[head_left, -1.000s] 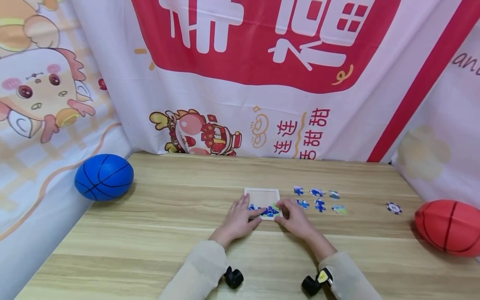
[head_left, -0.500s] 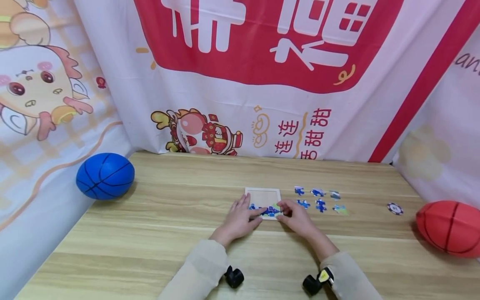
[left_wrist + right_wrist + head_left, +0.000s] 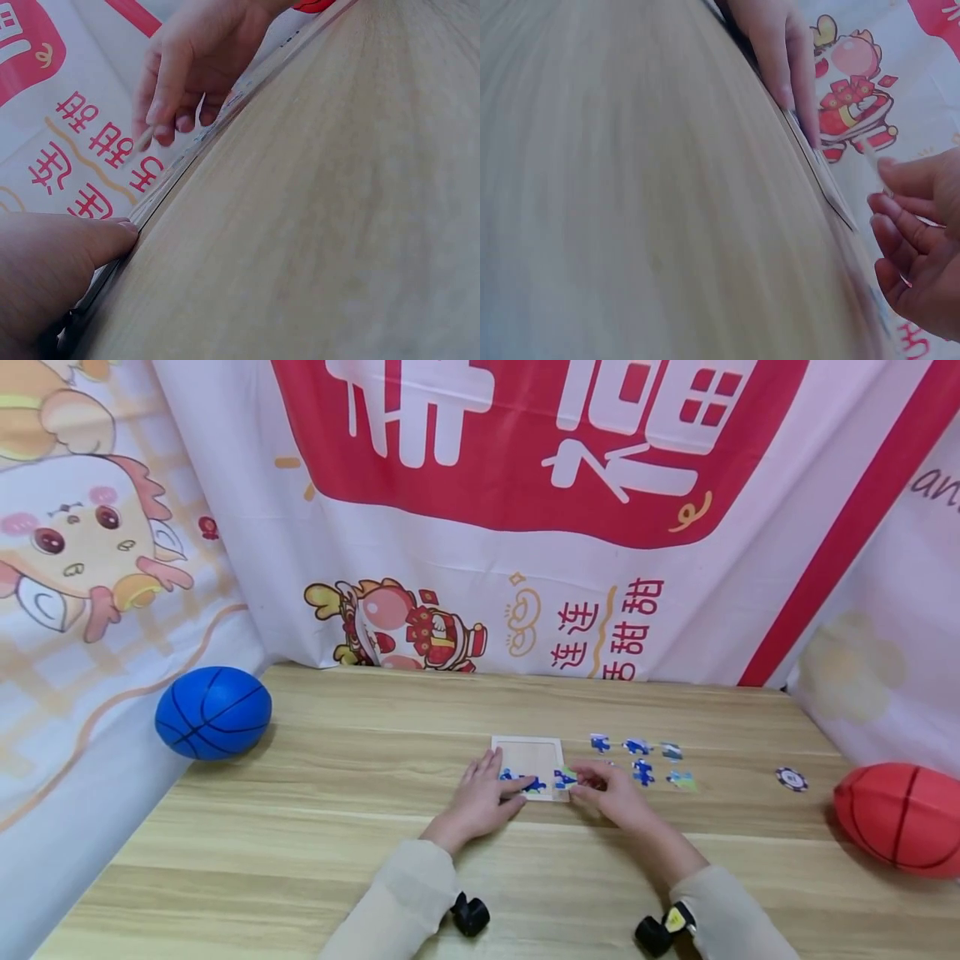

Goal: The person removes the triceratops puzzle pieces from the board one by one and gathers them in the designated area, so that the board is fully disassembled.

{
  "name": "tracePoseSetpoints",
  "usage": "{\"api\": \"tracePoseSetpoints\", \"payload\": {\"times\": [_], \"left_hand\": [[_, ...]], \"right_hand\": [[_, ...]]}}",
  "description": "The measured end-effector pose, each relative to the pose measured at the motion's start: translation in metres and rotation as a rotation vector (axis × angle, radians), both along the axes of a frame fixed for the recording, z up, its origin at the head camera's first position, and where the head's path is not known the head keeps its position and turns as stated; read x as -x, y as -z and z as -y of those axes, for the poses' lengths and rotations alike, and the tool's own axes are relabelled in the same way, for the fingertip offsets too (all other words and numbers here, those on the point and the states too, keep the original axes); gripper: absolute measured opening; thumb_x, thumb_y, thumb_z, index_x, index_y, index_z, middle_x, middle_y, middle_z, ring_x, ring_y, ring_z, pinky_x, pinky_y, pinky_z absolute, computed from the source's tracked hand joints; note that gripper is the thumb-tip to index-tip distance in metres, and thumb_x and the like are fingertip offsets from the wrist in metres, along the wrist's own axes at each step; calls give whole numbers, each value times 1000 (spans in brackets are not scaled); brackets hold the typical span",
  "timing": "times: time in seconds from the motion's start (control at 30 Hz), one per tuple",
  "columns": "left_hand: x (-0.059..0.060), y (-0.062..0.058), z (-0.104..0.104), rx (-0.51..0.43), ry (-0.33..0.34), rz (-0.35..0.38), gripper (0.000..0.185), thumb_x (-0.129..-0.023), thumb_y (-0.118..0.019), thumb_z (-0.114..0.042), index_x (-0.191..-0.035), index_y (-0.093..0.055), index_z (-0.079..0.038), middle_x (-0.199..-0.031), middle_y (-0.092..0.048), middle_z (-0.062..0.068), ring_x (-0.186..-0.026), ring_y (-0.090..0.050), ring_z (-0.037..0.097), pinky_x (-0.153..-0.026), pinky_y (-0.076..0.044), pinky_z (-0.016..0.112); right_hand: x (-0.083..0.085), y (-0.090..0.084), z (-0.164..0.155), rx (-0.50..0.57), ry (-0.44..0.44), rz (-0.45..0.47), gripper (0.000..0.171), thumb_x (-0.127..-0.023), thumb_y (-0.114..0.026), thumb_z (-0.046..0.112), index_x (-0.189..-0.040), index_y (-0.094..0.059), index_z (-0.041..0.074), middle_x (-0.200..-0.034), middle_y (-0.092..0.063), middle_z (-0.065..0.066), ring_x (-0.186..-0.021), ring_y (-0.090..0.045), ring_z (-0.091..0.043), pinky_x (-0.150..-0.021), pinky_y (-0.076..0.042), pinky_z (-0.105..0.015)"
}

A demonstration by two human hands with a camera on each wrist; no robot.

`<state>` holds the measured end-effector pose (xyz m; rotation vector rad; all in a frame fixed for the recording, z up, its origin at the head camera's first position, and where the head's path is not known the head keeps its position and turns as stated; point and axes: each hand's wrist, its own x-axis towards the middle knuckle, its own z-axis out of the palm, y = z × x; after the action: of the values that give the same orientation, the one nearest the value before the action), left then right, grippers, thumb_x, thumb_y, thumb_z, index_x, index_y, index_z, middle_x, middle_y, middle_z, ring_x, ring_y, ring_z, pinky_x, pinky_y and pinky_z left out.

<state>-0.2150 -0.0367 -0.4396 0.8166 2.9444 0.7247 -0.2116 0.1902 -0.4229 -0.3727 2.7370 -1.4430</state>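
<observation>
With blue pieces seated in the puzzle tray (image 3: 527,747), right hand (image 3: 615,793) pinches 1 piece (image 3: 566,778), left hand (image 3: 480,797) rests flat with straight fingers, 5 loose pieces (image 3: 639,758) remain.

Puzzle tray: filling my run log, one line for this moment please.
left hand: presses puzzle tray | right hand: pinches puzzle piece at tray edge | loose pieces: right

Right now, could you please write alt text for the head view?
A left hand presses a small puzzle board on a wooden table while the right hand holds a puzzle piece at its edge.
</observation>
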Motion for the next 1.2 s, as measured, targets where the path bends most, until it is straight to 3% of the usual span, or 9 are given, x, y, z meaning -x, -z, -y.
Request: {"api": "tracePoseSetpoints", "payload": {"times": [0.2,0.43,0.67,0.97,1.2], "left_hand": [[-1,0,0,-4,1,7,35,-88,-46,-37,-122,-49,-31,-138,-9,24,-127,-6,33,-100,-5,45],[0,0,0,-6,-3,12,35,-87,-46,-37,-122,-49,-31,-139,-9,23,-127,-5,32,-100,-5,45],[0,-1,0,-9,0,13,36,-88,-46,-37,-122,-49,-31,-139,-9,23,-127,-5,33,-100,-5,45],[-1,-1,0,-6,5,12,36,-88,-45,-38,-123,-48,-31,-139,-8,23,-127,-5,32,-100,-5,45],[-1,-2,0,-9,7,15,36,-88,-45,-37,-123,-48,-31,-139,-8,23,-127,-5,32,-100,-5,46]], "right_hand": [[-9,-8,-29,1,-17,-67,34,-77,-64,11,-108,-57,0,-85,-57,-5,-75,-51,-18,-64,-44,-26],[-22,-14,-65,2,22,-98,34,-80,-61,12,-110,-56,-2,-89,-57,-10,-75,-51,-17,-62,-45,-25],[-33,-17,-92,-25,64,-52,38,-82,-59,19,-115,-54,1,-92,-56,-10,-77,-49,-18,-63,-44,-26],[-44,-7,-126,-44,132,-62,39,-81,-60,18,-113,-53,-4,-92,-56,-10,-77,-51,-10,-65,-43,-22],[-48,3,-147,-16,189,-14,42,-79,-62,16,-112,-52,-7,-98,-57,-15,-81,-50,-3,-69,-42,-16]]}}
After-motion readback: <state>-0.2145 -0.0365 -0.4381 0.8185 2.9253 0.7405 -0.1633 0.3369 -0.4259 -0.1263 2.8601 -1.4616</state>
